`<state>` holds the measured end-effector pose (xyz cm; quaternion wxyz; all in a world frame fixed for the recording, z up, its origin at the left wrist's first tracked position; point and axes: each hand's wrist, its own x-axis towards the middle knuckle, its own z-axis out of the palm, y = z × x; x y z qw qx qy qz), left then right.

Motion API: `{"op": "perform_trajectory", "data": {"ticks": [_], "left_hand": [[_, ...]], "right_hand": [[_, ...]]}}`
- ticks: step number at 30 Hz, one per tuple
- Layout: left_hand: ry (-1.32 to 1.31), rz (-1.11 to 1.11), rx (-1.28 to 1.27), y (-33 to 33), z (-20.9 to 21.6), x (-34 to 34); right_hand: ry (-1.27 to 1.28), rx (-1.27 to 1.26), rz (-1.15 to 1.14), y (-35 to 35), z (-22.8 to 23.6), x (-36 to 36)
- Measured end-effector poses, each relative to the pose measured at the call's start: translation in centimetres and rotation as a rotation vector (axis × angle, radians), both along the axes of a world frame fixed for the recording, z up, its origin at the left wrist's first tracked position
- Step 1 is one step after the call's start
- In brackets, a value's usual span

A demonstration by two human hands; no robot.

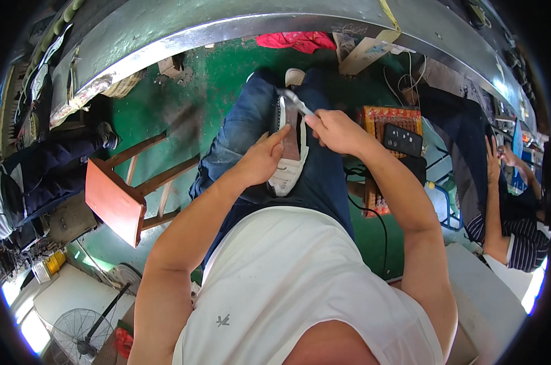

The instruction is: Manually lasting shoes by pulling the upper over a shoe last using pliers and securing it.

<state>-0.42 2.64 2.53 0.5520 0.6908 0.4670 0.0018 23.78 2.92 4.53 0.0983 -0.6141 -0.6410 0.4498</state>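
A pale grey-white shoe (285, 177) lies lengthwise on my lap, with a brown strip along its middle and a dark edge beside it. My left hand (264, 157) grips its left side, the index finger stretched over the brown part. In my right hand (336, 131) is a hammer (296, 102), held by its pale handle with the curved metal head over the far end of the shoe. Whether the head touches the shoe is hard to make out. The fingers under the shoe are hidden.
A metal-edged bench (227, 24) curves across the far side. To the left stands a wooden stool (114, 198); at right a black phone-like device (403, 140) lies on a beaded seat (378, 115). A fan (81, 334) is at lower left. Other people sit at both sides.
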Motion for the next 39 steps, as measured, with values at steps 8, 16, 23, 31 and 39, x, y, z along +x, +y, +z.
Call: {"op": "perform_trajectory", "data": {"ticks": [8,16,23,31,39], "left_hand": [[0.072,0.297,-0.044,-1.1,-0.3,0.2],[-0.143,0.263,-0.208,-0.8,-2.6,-0.7],[0.089,0.179,-0.116,-4.9,2.3,-0.7],[-0.363,0.223,-0.072,3.3,5.9,-7.9],[-0.513,0.389,-0.008,4.3,3.0,-7.5]], "right_hand": [[0.222,-0.138,-0.055,-2.2,1.2,-1.4],[0.058,-0.082,0.042,-5.5,1.1,-2.0],[0.228,-0.289,-0.201,-9.1,1.2,0.6],[0.471,-0.297,-0.238,-9.7,5.2,-2.3],[0.528,-0.379,0.080,-3.0,4.8,-3.9]]}}
